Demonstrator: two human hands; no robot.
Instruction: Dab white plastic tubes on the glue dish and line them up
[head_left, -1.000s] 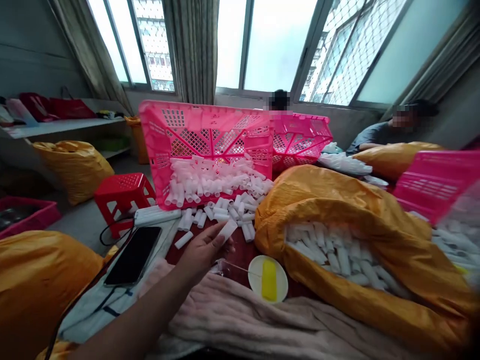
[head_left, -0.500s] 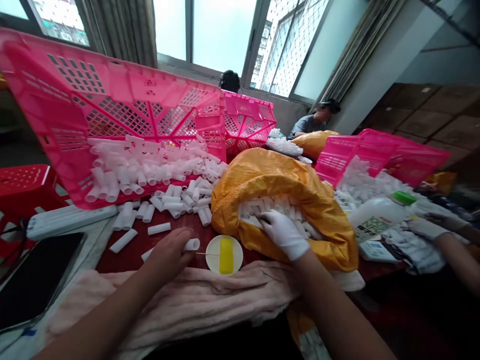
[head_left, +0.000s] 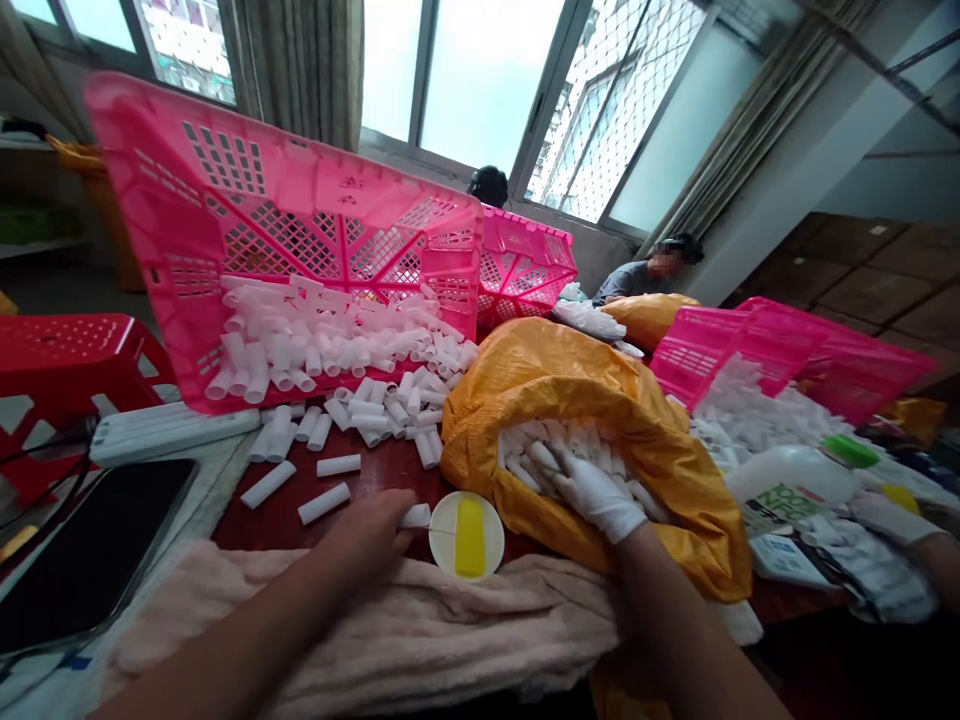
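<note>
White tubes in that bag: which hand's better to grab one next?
Probably the right hand: it's among the white tubes inside the orange bag. The left hand is outside, holding a tube beside the plate.

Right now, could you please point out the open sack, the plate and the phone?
Open sack [head_left: 562, 352], head view: its upper wall.
Plate [head_left: 443, 552], head view: bare left part.
Phone [head_left: 101, 555], head view: middle of screen.

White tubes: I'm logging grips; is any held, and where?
The left hand holds a white tube by its left part; right hand: can't tell.
</note>
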